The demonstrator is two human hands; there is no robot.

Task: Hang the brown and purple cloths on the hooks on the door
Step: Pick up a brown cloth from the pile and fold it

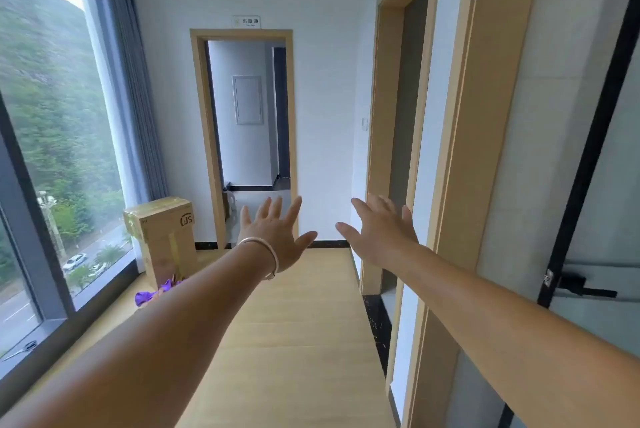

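Both arms reach straight forward at chest height, backs of the hands toward the camera. Left hand (273, 237) has its fingers spread wide and straight, thumb out to the side, holding and touching nothing; a pale bangle (266, 256) circles its wrist. Right hand (381, 233) is likewise flat and splayed, fingers pointing up and away, empty and clear of the wooden door frame (464, 150) just beside it. The two hands are apart, with a gap between the thumbs.

Down on the wooden floor (294, 341), near its left edge by the window (52, 150), a purple cloth (152, 294) lies bunched, partly hidden behind the left forearm. It sits at the foot of a cardboard box (162, 237) standing upright in the far left corner. Whether a brown cloth lies with it cannot be told. A pair of scissors (22, 348) rests on the window ledge at lower left. A dark handle (575, 285) shows on the glass door at right.
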